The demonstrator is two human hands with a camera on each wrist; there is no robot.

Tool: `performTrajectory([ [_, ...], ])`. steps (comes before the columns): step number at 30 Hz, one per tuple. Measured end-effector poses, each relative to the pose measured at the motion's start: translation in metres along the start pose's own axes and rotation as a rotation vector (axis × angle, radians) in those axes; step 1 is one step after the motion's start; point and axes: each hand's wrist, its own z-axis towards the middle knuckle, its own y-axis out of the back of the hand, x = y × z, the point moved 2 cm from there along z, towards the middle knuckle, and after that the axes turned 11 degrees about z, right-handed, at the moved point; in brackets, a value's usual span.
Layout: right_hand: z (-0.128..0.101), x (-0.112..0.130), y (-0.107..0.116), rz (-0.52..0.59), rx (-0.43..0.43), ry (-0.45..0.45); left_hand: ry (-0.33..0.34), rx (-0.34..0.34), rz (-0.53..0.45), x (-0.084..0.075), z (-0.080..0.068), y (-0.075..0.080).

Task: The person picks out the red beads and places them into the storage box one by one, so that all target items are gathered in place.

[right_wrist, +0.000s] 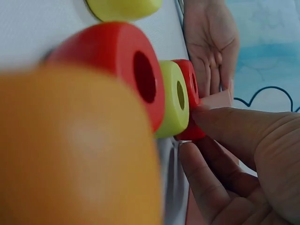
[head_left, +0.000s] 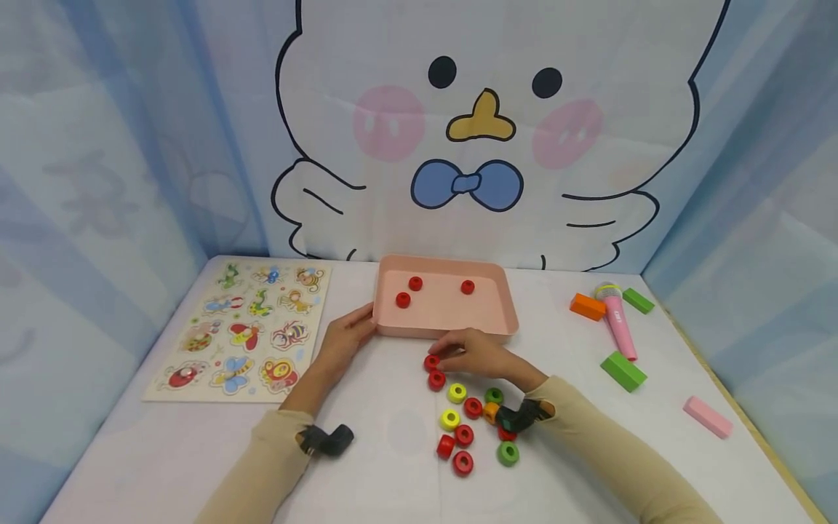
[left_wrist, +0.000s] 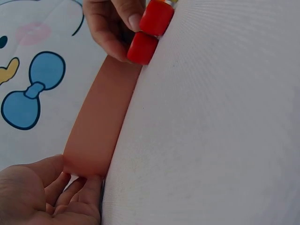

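My left hand [head_left: 345, 342] holds the left front corner of a shallow pink tray [head_left: 445, 331], with thumb and fingers about the corner in the left wrist view. Three red beads lie inside the tray, one of them a red bead [head_left: 468, 287] on the right. Just in front of the tray, my right hand [head_left: 474, 353] pinches a red bead [head_left: 431, 362] between thumb and finger. That bead touches a second red bead [head_left: 436, 380]. Nearer the front lie several loose beads, among them a yellow bead [head_left: 457, 393] and a green bead [head_left: 508, 453].
At the left lies a wooden insect puzzle board [head_left: 245, 327]. On the right are a pink toy microphone [head_left: 618, 324], an orange block [head_left: 588, 306], a green block [head_left: 624, 371] and a pink block [head_left: 708, 417]. A printed curtain [head_left: 484, 233] stands behind the tray.
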Motion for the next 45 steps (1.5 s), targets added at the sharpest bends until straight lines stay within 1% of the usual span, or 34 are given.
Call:
performTrajectory([
  [8,0.006,-0.001,-0.005,-0.017,0.027,0.013,0.004,0.012,0.032,0.001,0.002,0.000],
  [12,0.005,0.000,-0.003,-0.001,0.038,0.024,0.008,0.012,0.029,0.001,0.001,0.000],
  [16,0.004,0.002,0.004,0.015,0.041,0.049,0.008,0.004,0.024,0.001,0.000,0.000],
  [20,0.004,0.008,0.016,0.021,0.018,0.043,0.004,0.003,0.019,0.001,0.000,0.001],
  [24,0.011,0.015,0.033,0.014,-0.040,0.004,-0.001,0.003,0.020,0.001,-0.001,0.001],
  [28,0.027,0.017,0.053,-0.027,-0.106,-0.033,-0.005,0.008,0.023,0.001,-0.001,0.000],
  [30,0.038,0.015,0.063,-0.040,-0.129,-0.051,-0.007,0.007,0.018,0.001,0.000,-0.001],
  [34,0.063,0.002,0.079,-0.051,-0.158,-0.125,-0.017,-0.002,-0.005,0.001,0.001,0.001],
  [36,0.074,-0.006,0.084,-0.048,-0.161,-0.170,-0.021,-0.004,-0.016,0.002,0.000,0.001],
  [38,0.081,-0.012,0.087,-0.051,-0.156,-0.197,-0.016,-0.003,-0.025,0.002,0.000,0.001],
  [39,0.084,-0.014,0.088,-0.048,-0.154,-0.209,-0.008,0.003,-0.021,-0.002,-0.003,0.001],
  [45,0.096,-0.025,0.089,-0.039,-0.153,-0.279,0.006,-0.008,-0.001,-0.001,-0.002,0.001],
])
